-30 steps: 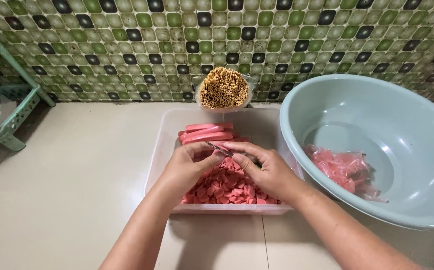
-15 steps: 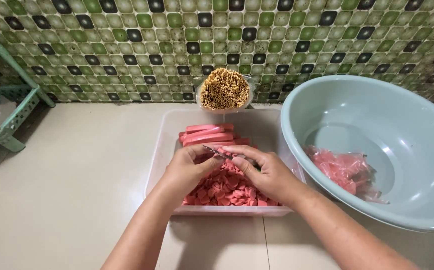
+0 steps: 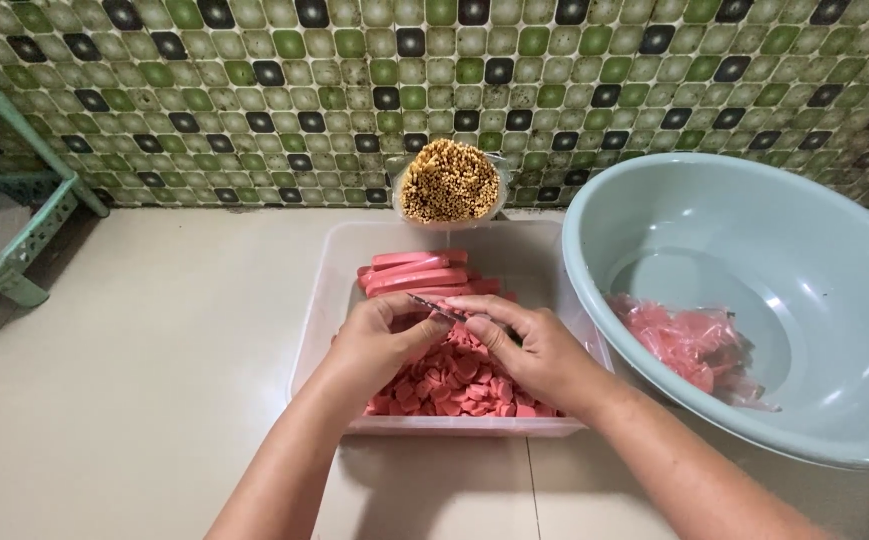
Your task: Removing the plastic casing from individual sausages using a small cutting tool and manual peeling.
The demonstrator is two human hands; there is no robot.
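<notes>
My two hands meet over a clear plastic tray [image 3: 326, 300] on the tiled floor. My right hand [image 3: 539, 350] grips a small knife, whose thin blade [image 3: 432, 305] pokes out towards the left thumb. My left hand [image 3: 379, 345] is curled around a pink sausage that my fingers mostly hide. Below the hands lies a heap of pink sausage slices [image 3: 454, 388]. A few whole pink sausages [image 3: 416, 275] are stacked at the tray's far end.
A large pale-blue basin [image 3: 754, 215] on the right holds crumpled pink wrappers [image 3: 689, 342]. A cup of wooden skewers [image 3: 447, 182] stands behind the tray against the green mosaic wall. A green plastic rack [image 3: 9, 215] is at the far left.
Both hands stay together over the tray; the fingers shift only slightly around the knife and sausage.
</notes>
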